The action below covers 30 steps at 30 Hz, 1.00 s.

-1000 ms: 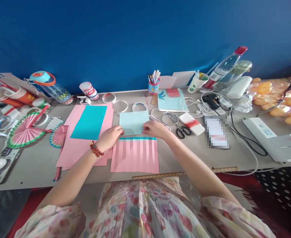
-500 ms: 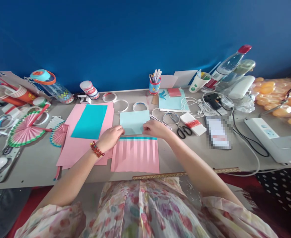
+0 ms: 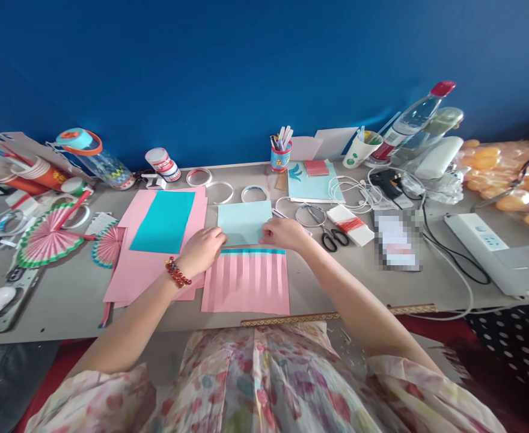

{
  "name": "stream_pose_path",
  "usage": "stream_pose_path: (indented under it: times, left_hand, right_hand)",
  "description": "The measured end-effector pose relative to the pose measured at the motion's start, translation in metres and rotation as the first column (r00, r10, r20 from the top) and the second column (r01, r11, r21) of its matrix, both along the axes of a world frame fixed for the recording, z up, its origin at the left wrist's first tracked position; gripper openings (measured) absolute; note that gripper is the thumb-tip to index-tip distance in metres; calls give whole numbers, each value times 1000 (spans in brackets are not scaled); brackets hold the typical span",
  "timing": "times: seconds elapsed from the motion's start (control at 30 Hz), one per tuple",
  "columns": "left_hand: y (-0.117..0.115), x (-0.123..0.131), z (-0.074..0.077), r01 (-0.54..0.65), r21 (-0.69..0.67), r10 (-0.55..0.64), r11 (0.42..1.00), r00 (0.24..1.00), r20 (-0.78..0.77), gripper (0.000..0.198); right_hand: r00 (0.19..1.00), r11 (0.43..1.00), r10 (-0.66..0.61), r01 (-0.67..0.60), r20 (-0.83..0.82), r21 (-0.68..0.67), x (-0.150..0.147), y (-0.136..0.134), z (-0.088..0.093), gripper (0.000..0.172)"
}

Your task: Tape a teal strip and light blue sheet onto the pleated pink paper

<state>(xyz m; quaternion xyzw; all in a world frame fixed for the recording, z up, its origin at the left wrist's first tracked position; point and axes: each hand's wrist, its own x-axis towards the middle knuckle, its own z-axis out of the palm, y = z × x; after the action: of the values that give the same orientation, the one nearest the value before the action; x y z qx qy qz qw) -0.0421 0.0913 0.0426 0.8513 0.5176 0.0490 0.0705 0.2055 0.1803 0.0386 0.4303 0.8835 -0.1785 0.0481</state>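
Note:
A light blue sheet of paper [image 3: 243,221] lies near the middle of the table, between my two hands. The bent fingers of my left hand [image 3: 202,249] pinch its near left corner; a red beaded bracelet circles that wrist. At the near right corner, my right hand [image 3: 283,233] has its fingers curled closed on the paper's edge. Just below, nearer to me, rests a pleated pink sheet [image 3: 246,282] with a narrow blue strip [image 3: 252,252] along its far edge. My fingertips partly hide the light blue sheet's corners.
Pink sheets [image 3: 149,276] with a teal sheet [image 3: 163,222] on top lie at left, beside folded paper fans [image 3: 50,234]. Tape rolls [image 3: 255,194] and a pen cup [image 3: 281,156] stand behind. Scissors [image 3: 335,240], a phone [image 3: 397,240] and a power strip [image 3: 481,234] are at right.

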Motion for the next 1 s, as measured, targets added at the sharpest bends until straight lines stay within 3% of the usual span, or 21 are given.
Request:
stream_pose_path:
  times: [0.13,0.27,0.43,1.0]
  left_hand:
    - [-1,32,0,32,94,-41,995,995,91,25]
    - [-3,53,-17,144,57,-148,988,987,62,30]
    - [-4,49,-31,142,44,-143,989,989,31,38]
    - [-1,55,-24,167,25,-165,986,984,-65,43]
  right_hand:
    - [1000,1000,13,-13,-7,5,0,-1,0,21]
    - [1000,1000,17,-17,-19,14,1,-1,0,22]
    - [999,1000,0,1,-42,4,10,0,1,15]
    - [995,995,-96,96,-24,-8,24,-1,1,18]
